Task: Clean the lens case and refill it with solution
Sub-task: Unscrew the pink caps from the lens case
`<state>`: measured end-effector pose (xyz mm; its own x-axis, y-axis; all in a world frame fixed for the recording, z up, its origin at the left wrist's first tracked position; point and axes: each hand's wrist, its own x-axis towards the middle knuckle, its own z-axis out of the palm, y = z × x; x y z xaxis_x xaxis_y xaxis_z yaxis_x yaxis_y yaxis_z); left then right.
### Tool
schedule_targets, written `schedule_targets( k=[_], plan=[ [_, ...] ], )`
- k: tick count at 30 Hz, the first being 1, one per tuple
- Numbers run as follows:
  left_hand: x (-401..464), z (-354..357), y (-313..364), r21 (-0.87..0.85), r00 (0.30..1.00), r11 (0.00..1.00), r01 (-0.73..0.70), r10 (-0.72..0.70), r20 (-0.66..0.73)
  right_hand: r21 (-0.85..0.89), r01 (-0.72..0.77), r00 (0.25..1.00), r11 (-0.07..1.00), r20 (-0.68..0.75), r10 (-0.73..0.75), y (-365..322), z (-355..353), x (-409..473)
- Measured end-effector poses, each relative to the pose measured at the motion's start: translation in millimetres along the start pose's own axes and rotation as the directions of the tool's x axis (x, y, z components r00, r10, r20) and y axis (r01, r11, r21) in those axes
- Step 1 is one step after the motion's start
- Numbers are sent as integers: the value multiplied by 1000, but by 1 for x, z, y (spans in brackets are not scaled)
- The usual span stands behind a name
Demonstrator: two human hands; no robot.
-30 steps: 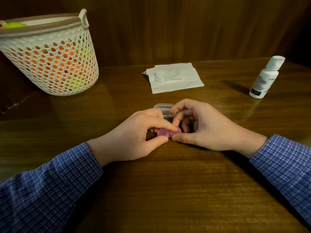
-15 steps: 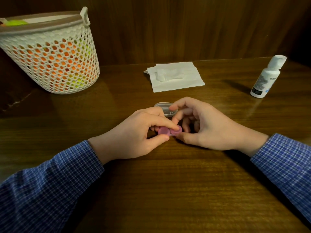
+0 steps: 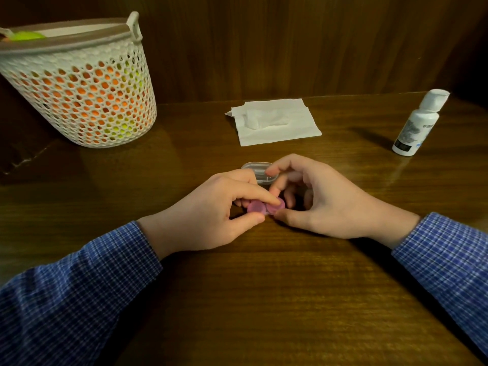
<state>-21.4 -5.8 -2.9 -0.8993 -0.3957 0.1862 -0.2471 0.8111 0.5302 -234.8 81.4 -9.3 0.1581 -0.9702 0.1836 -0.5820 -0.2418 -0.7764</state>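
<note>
A small pink lens case [image 3: 260,207] with two round caps lies on the wooden table between my hands. My left hand [image 3: 211,217] pinches its left cap between thumb and forefinger. My right hand [image 3: 322,202] curls round the right end, thumb against the case; most of that end is hidden by fingers. A clear plastic box [image 3: 257,170] sits just behind the case, partly covered by my right forefinger. The white solution bottle [image 3: 420,122] stands capped at the far right, well away from both hands.
A folded white tissue [image 3: 280,122] with a crumpled wad on it lies behind the hands. A white mesh basket [image 3: 87,83] holding orange and green items stands at the back left. A dark wooden wall rises behind the table.
Both hands have stayed on the pink case with only slight finger shifts. The view has tilted a little.
</note>
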Motion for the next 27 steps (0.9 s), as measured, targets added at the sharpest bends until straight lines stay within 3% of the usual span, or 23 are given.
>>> schedule_targets(
  k=[8, 14, 27],
  plan=[
    [1, 0, 1, 3, 1000, 1000, 2, -2, 2, -4, 37, 998, 999, 41, -36, 0, -2, -1],
    [1, 0, 1, 10, 1000, 1000, -3, 3, -6, -126, 42, 998, 991, -41, -48, -2, 3, -1],
    [1, 2, 1, -48, 998, 999, 5, -9, -63, 48, 35, 999, 998, -35, -33, 1, -12, -1]
  ],
)
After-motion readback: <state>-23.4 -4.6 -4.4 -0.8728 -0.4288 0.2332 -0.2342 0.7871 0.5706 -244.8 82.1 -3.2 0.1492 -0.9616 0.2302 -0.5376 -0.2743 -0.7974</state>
